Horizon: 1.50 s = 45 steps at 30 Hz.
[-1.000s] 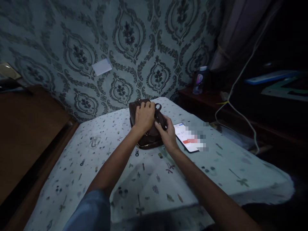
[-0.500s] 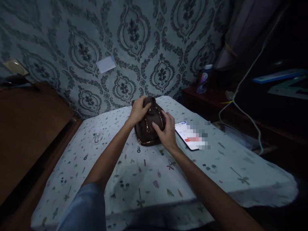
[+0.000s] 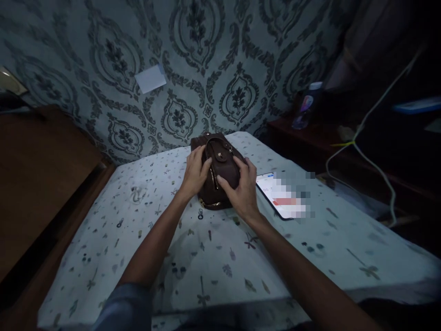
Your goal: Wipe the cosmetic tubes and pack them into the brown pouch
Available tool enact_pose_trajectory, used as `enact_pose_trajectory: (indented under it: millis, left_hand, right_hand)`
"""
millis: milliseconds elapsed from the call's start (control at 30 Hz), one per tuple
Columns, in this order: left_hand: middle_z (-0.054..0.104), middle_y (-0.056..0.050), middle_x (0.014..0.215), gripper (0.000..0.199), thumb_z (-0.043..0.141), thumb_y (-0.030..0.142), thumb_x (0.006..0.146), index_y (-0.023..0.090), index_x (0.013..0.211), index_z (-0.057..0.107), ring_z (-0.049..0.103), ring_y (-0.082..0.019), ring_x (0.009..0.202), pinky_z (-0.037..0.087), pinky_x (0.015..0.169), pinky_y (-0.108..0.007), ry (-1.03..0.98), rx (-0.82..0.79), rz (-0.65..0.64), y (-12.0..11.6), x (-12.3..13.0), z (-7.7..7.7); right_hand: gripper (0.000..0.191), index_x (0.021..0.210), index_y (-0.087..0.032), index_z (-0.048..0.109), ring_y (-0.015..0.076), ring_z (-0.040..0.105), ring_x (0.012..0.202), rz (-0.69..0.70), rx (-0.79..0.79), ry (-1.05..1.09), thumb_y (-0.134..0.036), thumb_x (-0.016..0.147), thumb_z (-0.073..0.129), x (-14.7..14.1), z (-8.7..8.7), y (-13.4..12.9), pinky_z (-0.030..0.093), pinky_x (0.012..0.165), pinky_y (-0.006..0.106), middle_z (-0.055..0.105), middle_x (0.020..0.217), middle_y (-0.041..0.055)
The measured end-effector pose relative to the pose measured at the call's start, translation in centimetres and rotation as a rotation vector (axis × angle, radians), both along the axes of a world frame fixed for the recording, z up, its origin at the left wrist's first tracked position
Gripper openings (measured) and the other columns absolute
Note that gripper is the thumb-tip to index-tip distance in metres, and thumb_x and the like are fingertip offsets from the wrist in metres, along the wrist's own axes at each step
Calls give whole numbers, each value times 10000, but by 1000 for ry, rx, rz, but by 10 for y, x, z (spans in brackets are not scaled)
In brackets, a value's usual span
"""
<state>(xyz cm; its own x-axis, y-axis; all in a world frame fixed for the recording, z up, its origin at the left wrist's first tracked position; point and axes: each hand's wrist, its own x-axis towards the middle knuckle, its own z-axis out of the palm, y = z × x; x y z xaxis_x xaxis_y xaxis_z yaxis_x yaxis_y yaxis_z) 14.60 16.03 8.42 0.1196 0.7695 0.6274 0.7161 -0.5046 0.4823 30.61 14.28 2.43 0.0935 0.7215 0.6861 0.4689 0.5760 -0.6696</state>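
A dark brown bag (image 3: 225, 170) with gold zips, a flap with a metal stud and a looped handle lies on the patterned white cloth (image 3: 213, 276). My left hand (image 3: 195, 172) grips its left side, thumb near a zip. Against the right side rests my right hand (image 3: 243, 188), its thumb on the bag's front and its fingers curved over the edge. The bag sits between both palms. Just right of my right hand is a lit phone (image 3: 280, 195), partly blurred out.
A small white card (image 3: 150, 79) is on the patterned wall. At the right, a bottle (image 3: 308, 105) stands on a dark red ledge (image 3: 285, 133), near a pale cable (image 3: 375, 168). A brown wooden board (image 3: 48, 174) is at the left.
My left hand has moved down from the top of the bag to its left side, uncovering the handle and flap. The view has shifted slightly.
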Motion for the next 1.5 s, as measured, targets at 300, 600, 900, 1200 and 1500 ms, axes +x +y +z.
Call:
enact_pose_trajectory:
  millis: [300, 600, 900, 1200, 1500]
  left_hand:
    - [517, -152, 1422, 469, 422, 498, 992, 197, 1332, 537, 437, -252, 1380, 308, 1184, -453, -8, 10, 1, 6, -10, -6]
    - [692, -93, 1068, 201, 616, 323, 908, 175, 1009, 708, 604, -229, 1088, 460, 986, -373, -107, -22, 130, 12, -1, 19]
    - [656, -1, 808, 109, 558, 95, 851, 197, 875, 589, 600, -158, 763, 442, 724, -277, -130, -49, 125, -6, 21, 51]
    - [703, -11, 838, 138, 614, 134, 837, 189, 954, 660, 650, -169, 802, 484, 781, -275, -230, -104, 28, -22, 22, 45]
    - [720, -14, 772, 122, 599, 245, 874, 170, 865, 696, 654, -155, 746, 494, 747, -247, -390, -195, -69, -40, 22, 33]
  right_hand:
    - [606, 1433, -233, 399, 334, 333, 1426, -3, 6, -16, -479, 904, 563, -1, -3, 1, 335, 1137, 586, 373, 1479, 166]
    - [656, 1497, -229, 316, 373, 261, 1469, -59, 5, -69, -454, 920, 533, -7, -2, -8, 328, 1134, 619, 258, 1557, 186]
    - [706, 1547, -258, 229, 391, 233, 1481, -92, 37, -129, -470, 933, 505, -9, -4, -9, 333, 1118, 651, 187, 1603, 178]
    - [707, 1538, -223, 256, 386, 230, 1483, -88, 17, -118, -518, 939, 488, -10, -6, -8, 329, 1129, 629, 198, 1592, 197]
    - [690, 1536, -258, 241, 383, 230, 1480, -57, 10, -117, -486, 935, 492, -8, -6, -8, 327, 1121, 646, 183, 1596, 172]
